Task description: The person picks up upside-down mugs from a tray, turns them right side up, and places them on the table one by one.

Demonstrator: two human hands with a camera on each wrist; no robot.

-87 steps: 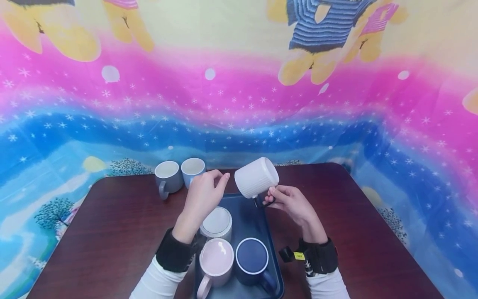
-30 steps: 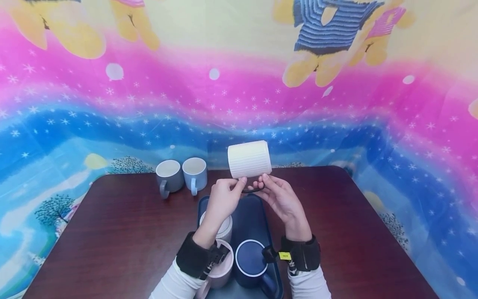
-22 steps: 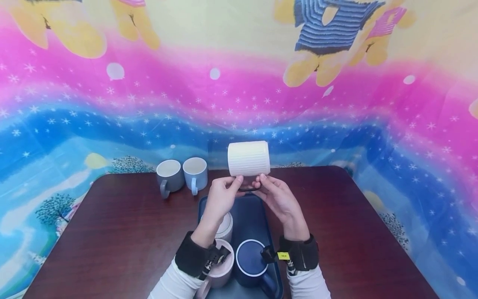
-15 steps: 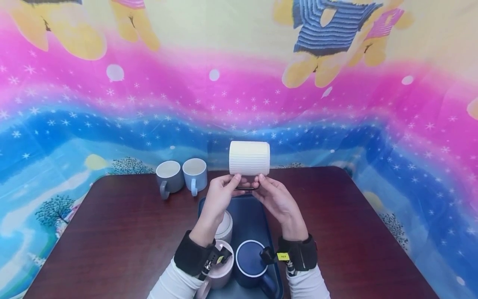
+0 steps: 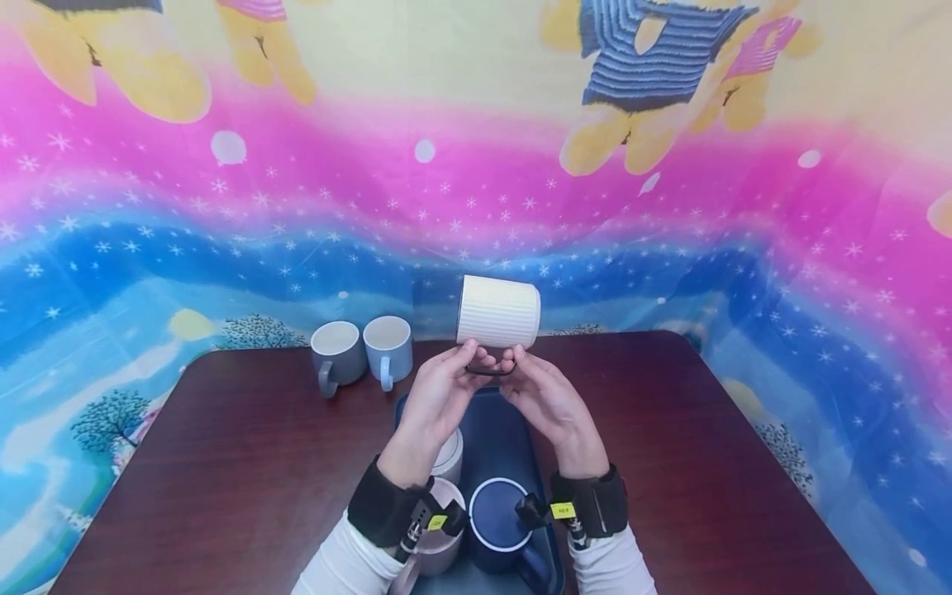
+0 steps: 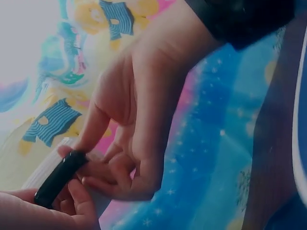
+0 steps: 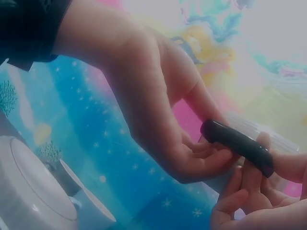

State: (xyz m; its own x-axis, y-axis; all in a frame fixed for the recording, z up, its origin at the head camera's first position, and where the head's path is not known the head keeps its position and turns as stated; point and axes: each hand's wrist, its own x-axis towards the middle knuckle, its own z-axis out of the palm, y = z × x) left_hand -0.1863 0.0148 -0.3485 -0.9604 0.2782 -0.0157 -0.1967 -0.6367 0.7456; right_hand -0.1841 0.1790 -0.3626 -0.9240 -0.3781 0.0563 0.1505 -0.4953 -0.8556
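Hands (image 5: 487,388) just beneath white mug (image 5: 498,311)

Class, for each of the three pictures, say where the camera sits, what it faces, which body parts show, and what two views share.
Head: worn on the head, looking down over the table; both hands hold the white mug.
Left wrist: under the left hand, looking toward the fingers.
Right wrist: under the right hand, looking toward the fingers; a white cup below.
Shared: both wrist views show the mug's black handle.
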